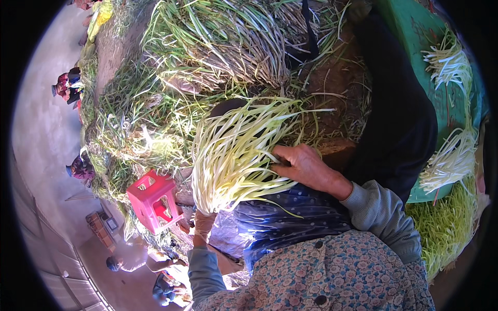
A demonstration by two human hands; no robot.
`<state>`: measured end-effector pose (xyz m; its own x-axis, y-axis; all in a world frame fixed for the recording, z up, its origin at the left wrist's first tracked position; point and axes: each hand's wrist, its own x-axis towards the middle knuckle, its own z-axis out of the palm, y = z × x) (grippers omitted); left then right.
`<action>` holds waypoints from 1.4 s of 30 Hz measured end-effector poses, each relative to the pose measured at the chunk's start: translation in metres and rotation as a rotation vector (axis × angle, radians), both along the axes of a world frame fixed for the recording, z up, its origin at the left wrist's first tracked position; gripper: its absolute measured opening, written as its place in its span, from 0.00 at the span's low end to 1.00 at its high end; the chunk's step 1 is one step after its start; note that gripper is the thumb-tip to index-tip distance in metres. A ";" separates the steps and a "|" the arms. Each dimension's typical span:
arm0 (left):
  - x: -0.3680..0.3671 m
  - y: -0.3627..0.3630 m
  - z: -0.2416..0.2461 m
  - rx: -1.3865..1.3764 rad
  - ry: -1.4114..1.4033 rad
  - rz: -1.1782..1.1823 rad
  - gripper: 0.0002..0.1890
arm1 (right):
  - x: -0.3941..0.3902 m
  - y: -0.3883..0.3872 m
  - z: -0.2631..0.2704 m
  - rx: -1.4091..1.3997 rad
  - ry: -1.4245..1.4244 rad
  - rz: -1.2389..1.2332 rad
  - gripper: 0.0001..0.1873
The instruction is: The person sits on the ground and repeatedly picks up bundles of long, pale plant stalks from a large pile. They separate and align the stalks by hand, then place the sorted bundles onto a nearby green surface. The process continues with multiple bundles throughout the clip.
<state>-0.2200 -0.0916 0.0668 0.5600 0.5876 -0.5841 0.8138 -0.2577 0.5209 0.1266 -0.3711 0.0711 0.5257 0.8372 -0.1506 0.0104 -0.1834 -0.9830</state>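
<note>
A loose bundle of long, pale yellow shoots point(233, 155), perhaps blanched garlic chives, lies fanned over my lap. My left hand point(204, 227) grips it at the white base ends, its fingers partly hidden. My right hand point(305, 169) is at the leafy side of the bundle, thumb and forefinger bent among the leaves. Whether those fingertips pinch a leaf is hidden. Beneath the shoots is a dark blue polka-dot cloth point(295, 217) across my lap.
A pink plastic stool point(153, 202) stands to the left. Green-topped stalks point(241, 50) lie piled ahead, with loose leaf litter point(136, 97) around. On the right, white-ended bunches point(449, 161) lie on green sheeting point(420, 85). Several people are at the far left, including one person point(130, 256).
</note>
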 end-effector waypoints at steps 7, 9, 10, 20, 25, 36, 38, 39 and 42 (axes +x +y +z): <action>-0.002 0.001 -0.005 0.018 -0.051 0.003 0.23 | -0.013 0.005 -0.003 -0.112 -0.289 -0.154 0.12; 0.006 -0.003 -0.002 0.037 -0.024 -0.006 0.23 | -0.012 0.008 -0.007 -0.166 -0.343 -0.197 0.12; 0.009 -0.005 0.001 0.046 -0.041 -0.007 0.22 | -0.013 0.008 -0.010 -0.197 -0.320 -0.229 0.13; 0.016 0.028 0.035 1.110 0.015 -0.624 0.20 | 0.051 -0.036 -0.035 -0.343 -0.289 -0.475 0.11; 0.062 0.086 0.107 1.594 0.049 -0.731 0.04 | 0.058 -0.044 -0.016 -0.277 -0.197 -0.524 0.09; 0.216 0.020 0.222 1.713 -0.127 -1.011 0.21 | 0.076 -0.089 0.015 0.148 0.023 -0.850 0.12; 0.217 0.043 0.219 1.702 -0.011 -1.028 0.16 | 0.076 -0.097 0.023 0.214 0.026 -0.882 0.12; 0.242 0.015 0.214 1.734 -0.042 -1.095 0.14 | 0.075 -0.101 0.026 0.181 0.007 -0.875 0.11; 0.255 0.003 0.210 1.707 0.076 -1.105 0.08 | 0.070 -0.102 0.041 0.225 0.049 -0.833 0.11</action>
<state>0.0351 -0.0888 0.2771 0.9975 -0.0532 0.0475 0.0016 -0.6492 -0.7606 0.1964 -0.4732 0.1119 0.9788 0.1940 -0.0660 -0.0841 0.0863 -0.9927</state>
